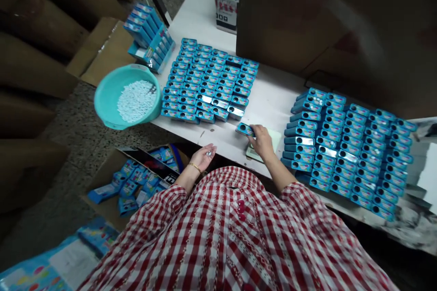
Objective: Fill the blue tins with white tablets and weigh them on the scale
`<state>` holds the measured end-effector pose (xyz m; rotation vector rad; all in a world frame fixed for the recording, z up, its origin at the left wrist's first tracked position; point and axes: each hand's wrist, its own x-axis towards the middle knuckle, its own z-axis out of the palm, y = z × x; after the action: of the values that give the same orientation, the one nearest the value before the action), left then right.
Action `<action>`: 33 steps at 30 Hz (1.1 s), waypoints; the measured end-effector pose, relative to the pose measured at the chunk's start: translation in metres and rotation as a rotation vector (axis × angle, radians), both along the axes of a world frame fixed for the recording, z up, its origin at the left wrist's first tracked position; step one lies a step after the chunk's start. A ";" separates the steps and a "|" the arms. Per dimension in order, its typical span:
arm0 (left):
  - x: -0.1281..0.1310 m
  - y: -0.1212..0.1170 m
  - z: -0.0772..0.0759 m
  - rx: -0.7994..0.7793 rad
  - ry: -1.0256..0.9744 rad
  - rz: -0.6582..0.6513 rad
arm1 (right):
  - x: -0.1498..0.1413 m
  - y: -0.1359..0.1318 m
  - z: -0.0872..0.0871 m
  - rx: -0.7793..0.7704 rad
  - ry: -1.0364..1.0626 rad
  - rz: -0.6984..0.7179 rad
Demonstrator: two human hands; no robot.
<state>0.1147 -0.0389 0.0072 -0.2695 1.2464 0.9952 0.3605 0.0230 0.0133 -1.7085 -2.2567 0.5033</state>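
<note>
My right hand (262, 143) grips one end of a small blue box (244, 129) with a dark round hole in its top. Below this hand lies a pale, flat, square device (275, 138), partly covered by it. My left hand (202, 158) is palm up at the table's front edge, fingers curled around a few small white pellets (208, 153). To its left, a turquoise bowl (102, 95) holds many such white pellets (136, 100). Rows of upright blue boxes (208, 79) stand ahead of my hands, and further rows (351, 150) fill the right side.
A white table (269, 86) carries the rows. Behind stands a large brown carton (307, 18), beside a white box (226, 13) of blue packs. A display tray (153, 50) of blue boxes sits at the left corner. An open carton (102, 168) with blue packs is below left.
</note>
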 end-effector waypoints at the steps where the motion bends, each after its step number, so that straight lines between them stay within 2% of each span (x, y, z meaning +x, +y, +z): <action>1: -0.005 0.001 0.000 -0.003 -0.001 0.000 | -0.018 0.010 -0.004 -0.030 -0.013 -0.002; 3: -0.016 0.003 0.001 -0.008 -0.006 -0.001 | -0.047 0.027 -0.016 -0.090 -0.034 -0.038; 5: -0.025 0.004 0.001 -0.019 -0.008 0.001 | -0.064 0.038 -0.029 -0.107 -0.004 -0.125; 7: -0.033 0.006 0.000 -0.041 0.000 0.006 | -0.067 0.040 -0.038 -0.083 0.087 -0.193; 9: -0.038 0.007 0.000 -0.062 0.013 0.001 | -0.056 0.032 -0.039 -0.042 0.178 -0.184; 12: -0.037 0.011 -0.001 -0.070 0.007 -0.020 | -0.012 -0.002 -0.027 0.044 0.198 -0.159; 17: -0.010 0.021 -0.007 -0.088 -0.008 -0.084 | 0.093 -0.099 0.005 0.171 -0.071 -0.375; 19: 0.009 0.023 -0.011 -0.093 -0.013 -0.120 | 0.128 -0.130 0.009 0.143 -0.242 -0.394; 21: 0.030 0.022 -0.013 -0.092 -0.031 -0.146 | 0.152 -0.145 0.004 0.090 -0.369 -0.321; 24: 0.063 0.019 -0.011 -0.070 -0.070 -0.178 | 0.170 -0.145 -0.008 0.051 -0.445 -0.148; 26: 0.080 0.015 -0.006 -0.060 -0.089 -0.203 | 0.174 -0.141 -0.009 0.072 -0.442 -0.088; 30: 0.097 0.006 0.002 -0.038 -0.117 -0.216 | 0.161 -0.131 0.010 0.127 -0.350 -0.039; 33: 0.102 -0.001 0.002 -0.035 -0.113 -0.199 | 0.130 -0.110 0.028 0.121 -0.295 0.047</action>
<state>0.2170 -0.0396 0.0093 -0.2208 1.1644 0.7775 0.4906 -0.0865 0.0414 -1.7699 -2.4747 0.1249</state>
